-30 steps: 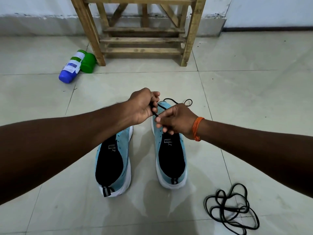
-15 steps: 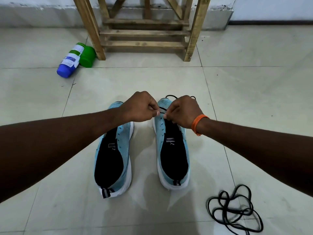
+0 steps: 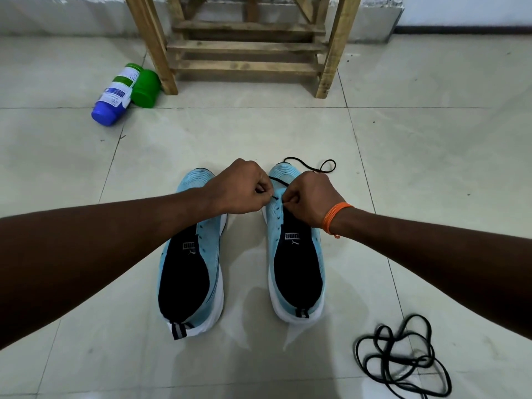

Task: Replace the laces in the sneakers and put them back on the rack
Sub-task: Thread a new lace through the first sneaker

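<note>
1. Within the last second both hands have dropped and closed in. The left hand (image 3: 244,190) and right hand (image 3: 309,197) now sit knuckle to knuckle over the forefoot of the right sneaker (image 3: 315,246), at 12 o'clock from the person.
2. Each hand is curled into a fist, with thumb and fingers pinching the black lace (image 3: 278,180). Only a short stretch shows between them, where a second ago a longer taut span ran.
3. The lace's free part has stayed looped on the floor just past the toe, at 1 o'clock from the hands.
4. My judgement: the work is at the eyelets nearest the toe, so lacing this shoe has barely begun — the eyelets nearer the tongue look bare.
5. The left sneaker (image 3: 190,272), just beside at 9 o'clock, shows no lace, so it is not yet done. A loose lace (image 3: 403,361) lies tangled at 5 o'clock, and the wooden rack (image 3: 244,47) stands well apart at 12.
</note>
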